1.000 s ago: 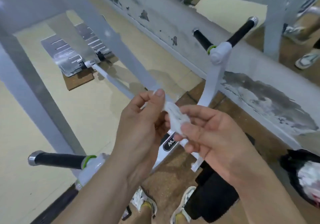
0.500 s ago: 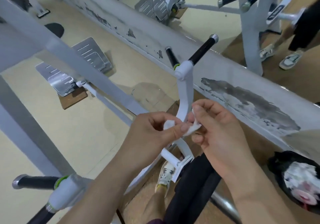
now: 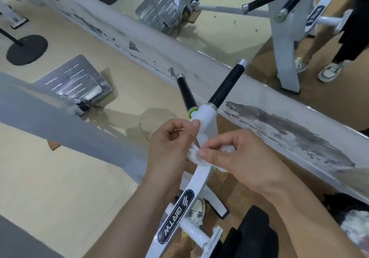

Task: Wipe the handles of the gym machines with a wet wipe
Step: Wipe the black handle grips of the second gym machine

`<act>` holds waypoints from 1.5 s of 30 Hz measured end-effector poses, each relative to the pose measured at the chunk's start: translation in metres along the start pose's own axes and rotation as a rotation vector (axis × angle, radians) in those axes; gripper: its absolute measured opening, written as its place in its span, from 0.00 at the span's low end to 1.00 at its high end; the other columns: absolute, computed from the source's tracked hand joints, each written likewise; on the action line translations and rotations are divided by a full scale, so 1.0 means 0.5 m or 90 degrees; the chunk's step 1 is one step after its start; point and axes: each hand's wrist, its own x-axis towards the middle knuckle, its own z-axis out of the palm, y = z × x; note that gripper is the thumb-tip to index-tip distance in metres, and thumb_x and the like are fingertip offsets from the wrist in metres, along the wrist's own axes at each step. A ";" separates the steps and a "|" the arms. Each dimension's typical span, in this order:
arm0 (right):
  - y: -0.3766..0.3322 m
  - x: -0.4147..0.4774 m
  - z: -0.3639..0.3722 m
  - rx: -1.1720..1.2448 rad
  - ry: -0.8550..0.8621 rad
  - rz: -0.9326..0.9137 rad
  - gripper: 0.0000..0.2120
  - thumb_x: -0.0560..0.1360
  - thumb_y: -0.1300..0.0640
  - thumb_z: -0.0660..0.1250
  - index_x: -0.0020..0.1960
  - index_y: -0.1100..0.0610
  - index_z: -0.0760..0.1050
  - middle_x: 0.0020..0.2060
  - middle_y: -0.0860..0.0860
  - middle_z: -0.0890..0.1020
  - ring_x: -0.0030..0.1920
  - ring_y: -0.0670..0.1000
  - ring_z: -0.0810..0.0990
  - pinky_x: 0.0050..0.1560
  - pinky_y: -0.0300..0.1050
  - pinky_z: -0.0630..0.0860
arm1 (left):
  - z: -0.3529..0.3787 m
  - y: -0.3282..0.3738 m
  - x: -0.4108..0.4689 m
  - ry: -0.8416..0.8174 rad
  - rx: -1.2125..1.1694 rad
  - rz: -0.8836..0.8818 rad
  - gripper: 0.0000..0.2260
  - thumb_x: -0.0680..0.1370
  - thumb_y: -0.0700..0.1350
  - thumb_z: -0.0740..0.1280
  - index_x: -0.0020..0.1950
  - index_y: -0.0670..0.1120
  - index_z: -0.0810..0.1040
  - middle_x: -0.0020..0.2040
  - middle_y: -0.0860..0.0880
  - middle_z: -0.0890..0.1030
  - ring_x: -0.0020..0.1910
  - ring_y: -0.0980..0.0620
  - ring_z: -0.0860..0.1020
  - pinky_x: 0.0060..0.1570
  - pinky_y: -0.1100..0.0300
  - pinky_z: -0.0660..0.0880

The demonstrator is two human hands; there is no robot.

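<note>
Left hand (image 3: 169, 148) and right hand (image 3: 237, 158), together pinching the wet wipe (image 3: 196, 156), are nearing the far black handles (image 3: 227, 86) for wiping.

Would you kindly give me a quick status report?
Left hand and right hand pinch the bunched wet wipe. Black handles not yet touched. Nothing blocks them.

Black-grip handles with chrome end caps (image 3: 227, 85): two on the near white machine arm (image 3: 199, 179), two more further back. Ribbed grey metal footplates (image 3: 73, 82): two. Round black floor bases (image 3: 27, 49): two. Crumpled white wet wipe (image 3: 194, 156): one. Hands: two, left (image 3: 169, 148) and right (image 3: 239, 158).
</note>
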 end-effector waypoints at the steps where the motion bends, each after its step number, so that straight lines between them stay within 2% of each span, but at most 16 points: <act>1: 0.005 0.024 -0.002 0.005 0.003 0.011 0.04 0.68 0.53 0.75 0.40 0.53 0.84 0.36 0.47 0.85 0.37 0.37 0.81 0.35 0.21 0.70 | 0.005 -0.005 0.025 -0.002 0.002 0.001 0.07 0.72 0.47 0.72 0.39 0.45 0.79 0.33 0.47 0.74 0.30 0.54 0.69 0.29 0.62 0.68; 8: 0.065 0.156 0.002 0.076 0.104 0.043 0.06 0.73 0.54 0.69 0.40 0.55 0.79 0.31 0.54 0.75 0.33 0.46 0.72 0.36 0.38 0.69 | -0.004 -0.052 0.147 -0.133 -0.010 -0.066 0.11 0.68 0.40 0.75 0.42 0.44 0.73 0.37 0.42 0.77 0.35 0.49 0.76 0.35 0.60 0.72; 12: 0.096 0.171 0.001 0.116 0.139 0.083 0.06 0.75 0.55 0.66 0.41 0.54 0.79 0.38 0.54 0.81 0.34 0.44 0.74 0.36 0.36 0.72 | -0.015 -0.069 0.167 -0.159 0.056 -0.029 0.12 0.68 0.33 0.74 0.38 0.45 0.73 0.40 0.40 0.77 0.40 0.44 0.78 0.38 0.60 0.75; 15: 0.102 0.176 0.000 0.301 0.174 0.118 0.08 0.76 0.58 0.66 0.40 0.55 0.81 0.40 0.53 0.84 0.39 0.47 0.78 0.37 0.42 0.75 | -0.001 -0.058 0.169 -0.160 0.099 -0.017 0.12 0.69 0.30 0.68 0.35 0.47 0.79 0.35 0.46 0.77 0.33 0.52 0.72 0.31 0.68 0.68; 18: 0.095 0.177 0.002 0.405 0.222 0.112 0.10 0.76 0.59 0.64 0.38 0.55 0.81 0.39 0.54 0.84 0.38 0.50 0.80 0.34 0.41 0.76 | 0.015 -0.039 0.169 -0.175 0.270 0.020 0.21 0.71 0.28 0.61 0.36 0.52 0.84 0.31 0.50 0.80 0.23 0.58 0.67 0.24 0.70 0.63; 22: 0.083 0.184 -0.011 0.414 0.247 0.086 0.10 0.75 0.59 0.63 0.37 0.55 0.79 0.36 0.56 0.83 0.33 0.53 0.80 0.31 0.43 0.77 | 0.034 -0.020 0.185 -0.132 0.412 0.205 0.20 0.70 0.34 0.59 0.38 0.57 0.83 0.40 0.62 0.82 0.35 0.66 0.76 0.31 0.77 0.66; 24: 0.079 0.190 -0.030 0.376 0.216 0.061 0.10 0.77 0.60 0.65 0.38 0.52 0.78 0.35 0.52 0.82 0.32 0.51 0.77 0.34 0.45 0.75 | 0.040 -0.022 0.205 -0.106 0.464 0.258 0.18 0.68 0.37 0.58 0.38 0.56 0.84 0.39 0.60 0.82 0.38 0.65 0.77 0.33 0.75 0.68; 26: 0.074 0.194 -0.055 0.345 0.108 0.024 0.07 0.75 0.60 0.66 0.40 0.51 0.79 0.35 0.50 0.80 0.36 0.50 0.75 0.36 0.43 0.73 | 0.042 -0.021 0.224 -0.101 0.500 0.277 0.18 0.69 0.36 0.58 0.36 0.54 0.84 0.38 0.58 0.80 0.38 0.64 0.77 0.32 0.75 0.68; 29: 0.070 0.202 -0.092 0.376 0.033 0.003 0.03 0.69 0.62 0.72 0.41 0.55 0.83 0.33 0.52 0.80 0.35 0.49 0.75 0.38 0.38 0.73 | 0.047 -0.005 0.248 -0.123 0.552 0.306 0.16 0.70 0.37 0.59 0.39 0.52 0.85 0.39 0.57 0.80 0.35 0.66 0.75 0.31 0.79 0.65; 32: 0.072 0.217 -0.106 0.517 0.044 0.009 0.09 0.63 0.64 0.71 0.42 0.57 0.84 0.36 0.55 0.81 0.38 0.51 0.76 0.36 0.39 0.75 | 0.065 0.014 0.250 -0.248 0.500 0.245 0.10 0.72 0.53 0.62 0.41 0.55 0.84 0.39 0.59 0.79 0.40 0.63 0.76 0.35 0.75 0.67; 34: 0.071 0.226 -0.105 0.556 0.055 0.000 0.13 0.61 0.67 0.70 0.45 0.58 0.83 0.38 0.57 0.82 0.42 0.56 0.78 0.42 0.44 0.79 | 0.076 0.021 0.252 -0.303 0.509 0.245 0.15 0.69 0.65 0.66 0.39 0.55 0.83 0.38 0.58 0.77 0.40 0.60 0.76 0.35 0.70 0.69; 36: 0.068 0.231 -0.103 0.527 0.103 0.006 0.14 0.60 0.68 0.71 0.44 0.58 0.84 0.38 0.57 0.84 0.42 0.55 0.81 0.44 0.47 0.80 | 0.078 0.015 0.269 -0.279 0.494 0.242 0.10 0.68 0.61 0.73 0.38 0.56 0.83 0.37 0.58 0.78 0.40 0.61 0.76 0.37 0.71 0.70; 38: 0.067 0.235 -0.102 0.449 0.181 0.024 0.13 0.62 0.70 0.70 0.42 0.57 0.85 0.37 0.54 0.85 0.37 0.50 0.81 0.37 0.42 0.79 | 0.076 0.003 0.289 -0.252 0.479 0.233 0.02 0.69 0.52 0.76 0.39 0.56 0.84 0.40 0.60 0.78 0.43 0.63 0.76 0.40 0.75 0.67; 41: 0.065 0.241 -0.103 0.275 0.284 0.037 0.13 0.68 0.69 0.71 0.43 0.52 0.85 0.36 0.52 0.86 0.30 0.48 0.77 0.31 0.37 0.75 | 0.072 -0.006 0.302 -0.247 0.481 0.252 0.05 0.71 0.57 0.69 0.42 0.61 0.84 0.47 0.61 0.75 0.50 0.60 0.72 0.45 0.77 0.64; 43: 0.069 0.245 -0.108 0.182 0.326 0.035 0.09 0.69 0.63 0.72 0.42 0.49 0.85 0.37 0.52 0.86 0.28 0.49 0.77 0.30 0.37 0.75 | 0.073 -0.005 0.300 -0.259 0.453 0.250 0.06 0.74 0.58 0.66 0.46 0.64 0.83 0.45 0.60 0.75 0.47 0.59 0.74 0.43 0.77 0.65; 45: 0.071 0.250 -0.110 0.181 0.338 0.036 0.06 0.68 0.60 0.72 0.41 0.51 0.85 0.39 0.52 0.85 0.30 0.49 0.79 0.30 0.39 0.77 | 0.079 -0.001 0.296 -0.251 0.323 0.195 0.06 0.74 0.54 0.68 0.45 0.61 0.85 0.40 0.59 0.81 0.39 0.61 0.77 0.38 0.75 0.68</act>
